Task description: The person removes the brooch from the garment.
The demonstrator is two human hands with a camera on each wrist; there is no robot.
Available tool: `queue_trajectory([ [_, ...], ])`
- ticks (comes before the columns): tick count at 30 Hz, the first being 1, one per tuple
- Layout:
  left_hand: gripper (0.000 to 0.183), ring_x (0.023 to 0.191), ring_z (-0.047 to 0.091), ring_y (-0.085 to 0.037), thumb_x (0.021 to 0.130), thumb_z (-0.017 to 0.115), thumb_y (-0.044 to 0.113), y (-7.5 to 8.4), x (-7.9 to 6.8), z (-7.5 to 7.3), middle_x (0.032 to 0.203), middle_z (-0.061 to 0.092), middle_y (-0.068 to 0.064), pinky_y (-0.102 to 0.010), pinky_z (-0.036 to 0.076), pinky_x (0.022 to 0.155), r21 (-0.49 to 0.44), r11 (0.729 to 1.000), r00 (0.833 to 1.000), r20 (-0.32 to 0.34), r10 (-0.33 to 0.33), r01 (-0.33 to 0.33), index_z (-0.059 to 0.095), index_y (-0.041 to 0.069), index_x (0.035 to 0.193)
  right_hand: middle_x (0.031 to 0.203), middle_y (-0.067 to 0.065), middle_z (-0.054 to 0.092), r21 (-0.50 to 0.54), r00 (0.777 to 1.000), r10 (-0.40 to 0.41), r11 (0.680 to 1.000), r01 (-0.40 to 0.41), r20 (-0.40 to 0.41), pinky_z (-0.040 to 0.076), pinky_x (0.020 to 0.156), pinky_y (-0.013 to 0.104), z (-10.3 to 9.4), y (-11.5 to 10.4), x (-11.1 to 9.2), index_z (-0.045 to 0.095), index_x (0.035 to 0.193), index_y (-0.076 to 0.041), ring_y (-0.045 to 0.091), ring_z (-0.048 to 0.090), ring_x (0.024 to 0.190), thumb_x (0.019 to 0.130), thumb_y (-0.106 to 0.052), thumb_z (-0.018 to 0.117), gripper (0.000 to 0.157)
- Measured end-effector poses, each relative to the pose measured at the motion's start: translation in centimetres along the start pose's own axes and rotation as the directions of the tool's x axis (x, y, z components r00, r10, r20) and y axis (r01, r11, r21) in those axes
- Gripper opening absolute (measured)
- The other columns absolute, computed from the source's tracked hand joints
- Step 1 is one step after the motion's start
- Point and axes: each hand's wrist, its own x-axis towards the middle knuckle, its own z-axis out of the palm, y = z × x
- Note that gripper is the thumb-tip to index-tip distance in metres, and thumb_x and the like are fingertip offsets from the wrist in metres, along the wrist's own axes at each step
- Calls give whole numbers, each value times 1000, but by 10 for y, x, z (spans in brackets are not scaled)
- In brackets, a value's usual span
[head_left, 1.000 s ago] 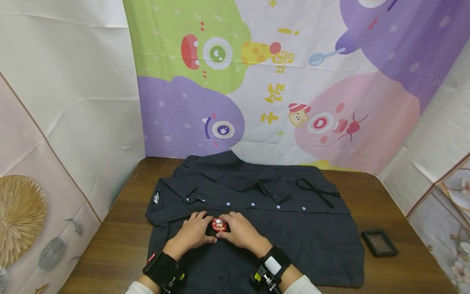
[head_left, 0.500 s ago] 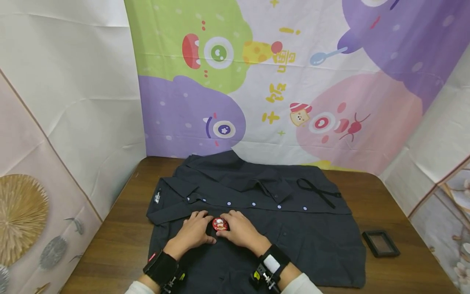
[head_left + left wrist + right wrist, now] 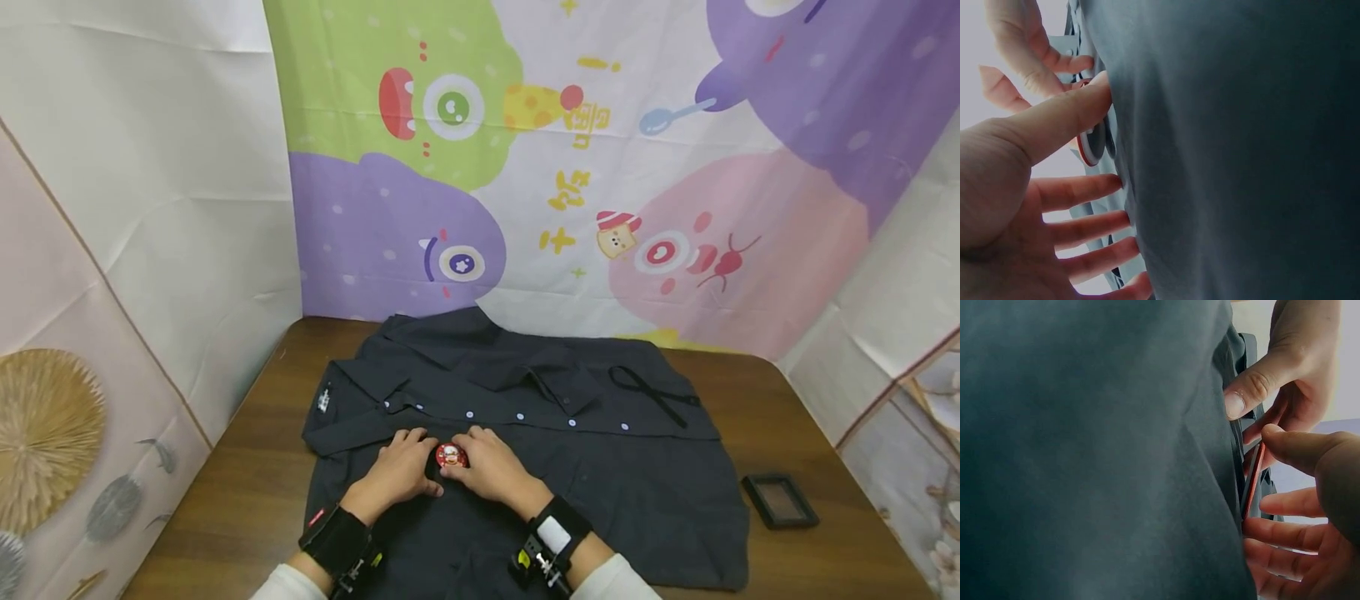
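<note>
A round red button badge [image 3: 452, 456] with a small cartoon picture lies against a dark navy shirt [image 3: 615, 492] spread on the table. My right hand [image 3: 491, 468] holds the badge by its edge, thumb at the near side and index finger at the far side. Left of it, my left hand [image 3: 401, 469] rests on the shirt with fingers and thumb spread and fairly straight. In the left wrist view the badge [image 3: 1092, 150] stands slightly off the cloth, its grey back showing. The right wrist view shows the badge [image 3: 1254, 478] edge-on. Any pin behind it is hidden.
A small black frame [image 3: 781, 500] lies on the brown wooden table [image 3: 247, 483], right of the shirt. A black ribbon [image 3: 648, 392] lies on the shirt's upper right, above a row of pale buttons. A cartoon-printed cloth [image 3: 420, 217] hangs behind the table.
The whole scene shifts slightly rightward as the head camera moves. Both hands stay at the badge with almost no change, and the shirt and black frame lie as before.
</note>
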Motion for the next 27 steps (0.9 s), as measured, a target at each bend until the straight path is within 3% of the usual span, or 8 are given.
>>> queue_trajectory([
  [7,71,114,44,-41,60,85,33,0,3,-1,124,53,-21,-63,44,81,-16,1000,1000,-8,-9,9,58,1,117,90,2,56,29,1000,14,999,-14,2,46,70,32,0,4,4,65,111,-9,14,50,78,82,-46,64,48],
  [27,69,110,46,-36,61,84,36,-1,1,-2,121,53,-17,-60,45,79,0,1000,1000,4,-1,1,57,6,116,88,1,54,-17,1000,7,1000,-7,16,46,68,29,2,3,5,65,111,-9,13,48,77,77,-48,69,52],
])
